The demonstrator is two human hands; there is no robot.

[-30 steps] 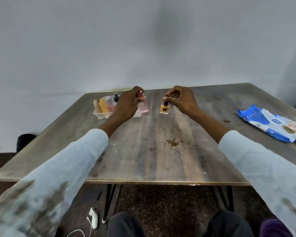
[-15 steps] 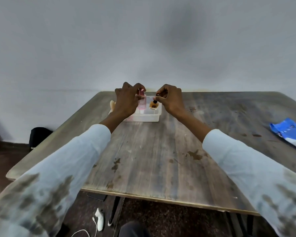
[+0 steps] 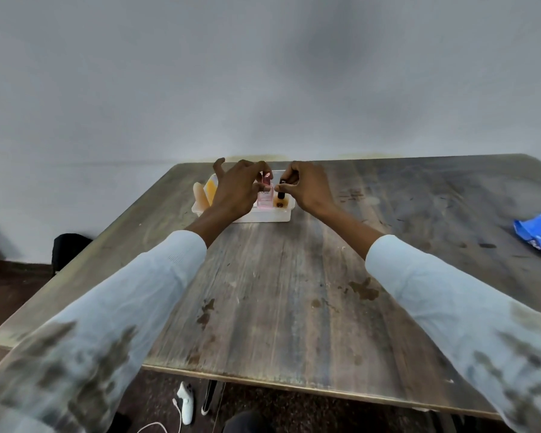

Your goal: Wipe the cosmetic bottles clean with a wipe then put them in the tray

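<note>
Head view: we see two small cosmetic bottles upright inside the white tray [image 3: 263, 216] at the far side of the wooden table [image 3: 281, 292]. Pink bottle [image 3: 265, 197], clear-walled with a pink cap, stands just left of the amber bottle [image 3: 280, 202], which carries a black cap. The two stand close side by side; whether they touch, we cannot tell.

Left hand [image 3: 236, 190] reaches over the tray; thumb and forefinger pinch the pink bottle's cap, the other fingers spread loosely toward the back of the tray. Right hand [image 3: 306, 185] has its fingers curled, the tips pinching the black cap of the amber bottle. Both bottles sit low in the right half of the tray.

At the tray's left end we note an orange bottle [image 3: 212, 190] and a pale peach one [image 3: 199, 193], both leaning, partly hidden by the left wrist.

Both forearms wear light sleeves [image 3: 156, 285] with dark blotches near the lower edge. Table top is grey-brown, streaked, with several dark stains near the middle. A blue and white wipe pack [image 3: 539, 231] lies at the right edge, well apart from the tray. On the floor under the near table edge lies a white controller [image 3: 186, 406] with a white cable [image 3: 156, 425].
</note>
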